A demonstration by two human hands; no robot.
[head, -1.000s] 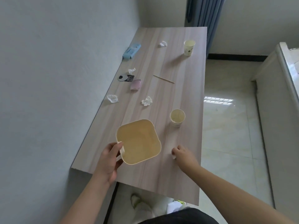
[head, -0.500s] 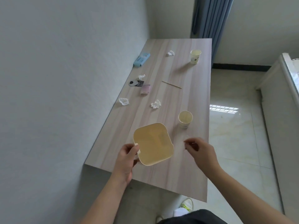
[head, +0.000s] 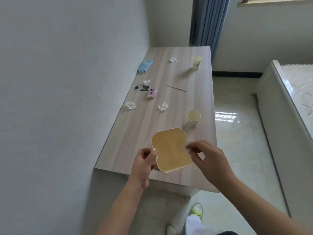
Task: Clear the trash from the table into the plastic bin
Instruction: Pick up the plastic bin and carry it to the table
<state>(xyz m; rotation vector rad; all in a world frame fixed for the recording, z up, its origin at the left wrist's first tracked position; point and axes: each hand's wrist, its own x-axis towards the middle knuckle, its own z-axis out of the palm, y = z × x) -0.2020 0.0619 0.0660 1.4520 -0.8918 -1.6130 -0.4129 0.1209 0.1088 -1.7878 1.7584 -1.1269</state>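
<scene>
The right hand (head: 209, 158) has carried a crumpled tissue (head: 188, 149) over the plastic bin (head: 170, 149), pinching it; light, soft, easily pinched anywhere; the left hand (head: 144, 162) clasps the bin's rim.

Bin: the yellow plastic bin (head: 169, 150) sits low in the frame's centre, near the table's near edge, its open mouth facing the camera.
Left hand: the left hand (head: 144, 160) grips the bin's left rim.
Right hand: the right hand (head: 208, 155) is at the bin's right rim, fingertips pinching a small white scrap (head: 188, 148) over the opening.
Table: the wooden table (head: 144, 133) runs from lower centre to upper centre, along the wall.
Cups: one paper cup (head: 193, 118) right of centre; a second cup (head: 197, 62) in the upper right of the tabletop.
Tissues: crumpled wads (head: 163, 106), (head: 130, 105), (head: 146, 81), (head: 173, 60).
Other: wooden stick (head: 176, 88), pink packet (head: 151, 93), blue pack (head: 145, 65).
</scene>
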